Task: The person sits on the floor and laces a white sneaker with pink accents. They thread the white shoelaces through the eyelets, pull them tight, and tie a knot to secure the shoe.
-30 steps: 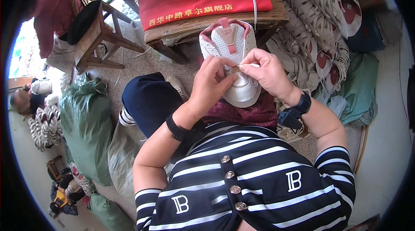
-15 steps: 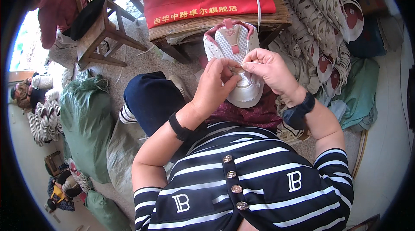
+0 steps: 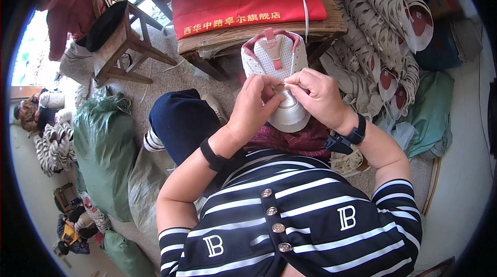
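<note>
A white shoe upper with pink trim (image 3: 275, 58) lies on my lap, its toe toward me, over a dark red cloth (image 3: 290, 141). My left hand (image 3: 256, 105) and my right hand (image 3: 317, 95) meet over the shoe's toe part, fingertips pinched together on something thin and small between them; I cannot tell what it is. Both hands rest on the shoe. A black band circles my left wrist and a black watch my right.
A wooden bench with a red cushion (image 3: 248, 10) stands just beyond the shoe. Stacks of shoe soles (image 3: 393, 33) pile up at the right. A wooden stool (image 3: 121, 44) and green sacks (image 3: 103, 147) are at the left.
The hands stay pinched together over the shoe's toe; the fingers have shifted only slightly. The view has moved a little.
</note>
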`<action>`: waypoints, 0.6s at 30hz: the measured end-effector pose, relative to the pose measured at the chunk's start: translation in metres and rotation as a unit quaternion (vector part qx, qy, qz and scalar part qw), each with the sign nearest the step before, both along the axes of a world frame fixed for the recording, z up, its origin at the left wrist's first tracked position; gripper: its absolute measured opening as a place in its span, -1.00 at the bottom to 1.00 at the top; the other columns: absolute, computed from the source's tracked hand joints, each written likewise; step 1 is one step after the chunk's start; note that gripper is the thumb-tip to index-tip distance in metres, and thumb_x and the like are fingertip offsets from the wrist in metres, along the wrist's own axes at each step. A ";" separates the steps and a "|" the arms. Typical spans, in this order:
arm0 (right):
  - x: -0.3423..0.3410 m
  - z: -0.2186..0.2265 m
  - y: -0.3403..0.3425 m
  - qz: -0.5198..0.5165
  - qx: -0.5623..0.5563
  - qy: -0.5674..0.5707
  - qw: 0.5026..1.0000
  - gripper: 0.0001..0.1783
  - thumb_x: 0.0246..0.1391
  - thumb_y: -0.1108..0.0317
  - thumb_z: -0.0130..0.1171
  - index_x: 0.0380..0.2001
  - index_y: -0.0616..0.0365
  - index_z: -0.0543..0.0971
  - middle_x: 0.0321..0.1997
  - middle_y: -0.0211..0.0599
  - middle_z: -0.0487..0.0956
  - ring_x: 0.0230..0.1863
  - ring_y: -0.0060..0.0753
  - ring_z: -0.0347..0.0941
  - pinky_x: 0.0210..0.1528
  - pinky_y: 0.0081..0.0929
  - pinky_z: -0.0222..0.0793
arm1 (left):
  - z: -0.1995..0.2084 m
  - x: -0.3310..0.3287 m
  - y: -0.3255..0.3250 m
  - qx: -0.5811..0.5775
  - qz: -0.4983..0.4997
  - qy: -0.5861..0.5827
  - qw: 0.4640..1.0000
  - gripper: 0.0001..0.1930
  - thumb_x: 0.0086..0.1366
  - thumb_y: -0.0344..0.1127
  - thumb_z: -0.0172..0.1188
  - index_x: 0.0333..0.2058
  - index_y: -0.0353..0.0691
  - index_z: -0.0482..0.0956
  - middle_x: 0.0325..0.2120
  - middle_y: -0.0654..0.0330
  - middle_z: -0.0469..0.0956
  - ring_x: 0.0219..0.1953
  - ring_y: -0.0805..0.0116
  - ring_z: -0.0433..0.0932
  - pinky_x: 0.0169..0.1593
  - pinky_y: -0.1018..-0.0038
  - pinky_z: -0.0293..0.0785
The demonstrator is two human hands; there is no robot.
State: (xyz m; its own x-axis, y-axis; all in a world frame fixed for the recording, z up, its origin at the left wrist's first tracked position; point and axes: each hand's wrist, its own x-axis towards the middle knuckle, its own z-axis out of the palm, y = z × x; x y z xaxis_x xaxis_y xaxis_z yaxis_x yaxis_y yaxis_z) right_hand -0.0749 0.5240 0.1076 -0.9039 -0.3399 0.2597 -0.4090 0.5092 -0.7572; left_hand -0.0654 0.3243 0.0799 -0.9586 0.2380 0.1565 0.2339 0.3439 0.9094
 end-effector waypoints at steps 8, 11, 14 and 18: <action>0.004 -0.004 -0.001 -0.064 -0.001 -0.041 0.997 -0.82 0.17 0.45 0.25 -0.21 0.20 0.48 -0.35 -0.16 0.58 -0.37 -0.24 0.57 -0.31 -0.36 0.45 | 0.002 0.001 0.000 0.006 -0.005 -0.035 0.999 -0.65 0.11 -0.44 0.40 -0.13 -0.24 0.52 -0.42 0.20 0.43 -0.41 0.34 0.46 -0.30 0.43 0.48; 0.005 -0.004 -0.004 -0.059 0.020 -0.039 0.997 -0.84 0.17 0.44 0.23 -0.24 0.20 0.46 -0.36 -0.10 0.57 -0.36 -0.10 0.57 -0.32 -0.29 0.44 | 0.006 0.000 0.000 -0.027 -0.002 -0.029 0.999 -0.66 0.11 -0.42 0.41 -0.14 -0.24 0.52 -0.43 0.19 0.43 -0.41 0.32 0.47 -0.30 0.41 0.48; 0.003 -0.003 -0.008 -0.031 0.058 0.005 0.998 -0.85 0.17 0.43 0.21 -0.25 0.19 0.46 -0.36 -0.06 0.56 -0.35 0.02 0.55 -0.33 -0.22 0.43 | -0.001 -0.001 0.001 -0.015 0.000 -0.024 1.000 -0.66 0.11 -0.42 0.41 -0.14 -0.23 0.52 -0.43 0.19 0.43 -0.42 0.31 0.46 -0.30 0.41 0.48; -0.003 -0.004 -0.012 0.005 0.080 0.023 0.996 -0.87 0.17 0.41 0.19 -0.28 0.18 0.46 -0.35 -0.03 0.57 -0.34 0.08 0.54 -0.35 -0.15 0.41 | -0.002 -0.002 0.002 -0.023 0.007 -0.012 1.000 -0.66 0.11 -0.42 0.40 -0.14 -0.21 0.52 -0.43 0.18 0.43 -0.42 0.30 0.46 -0.31 0.40 0.47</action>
